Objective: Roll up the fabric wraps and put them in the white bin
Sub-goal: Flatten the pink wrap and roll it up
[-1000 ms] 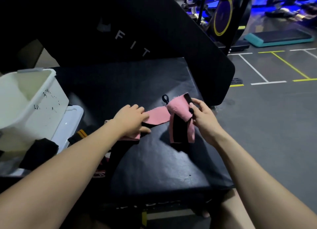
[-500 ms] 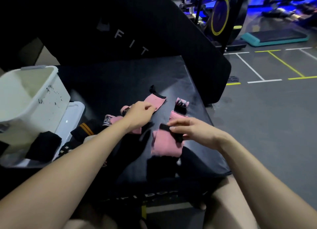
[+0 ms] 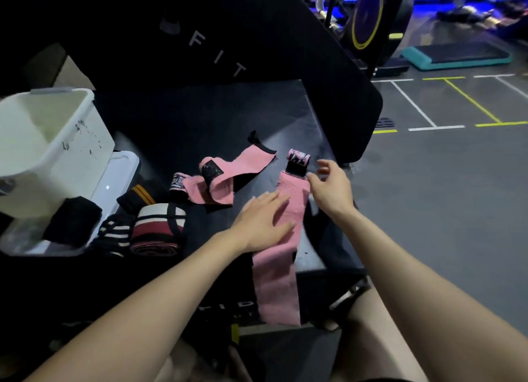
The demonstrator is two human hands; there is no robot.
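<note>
A pink fabric wrap lies stretched out along the black padded box, its near end hanging over the front edge. My left hand presses flat on its middle with straight fingers. My right hand hovers at the wrap's far end, fingers loosely spread, beside the black and pink tab. A second pink wrap lies crumpled further left. The white bin stands at the left edge.
A rolled maroon, white and black wrap, a striped wrap and a black wrap with orange stripes lie beside the bin. A black roll sits on a clear lid. An upright black pad rises behind; gym floor lies to the right.
The pink wrap was bunched up in my right hand; now it lies laid out straight toward me. My left hand moved from the other pink wrap onto this one, and my right hand released it.
</note>
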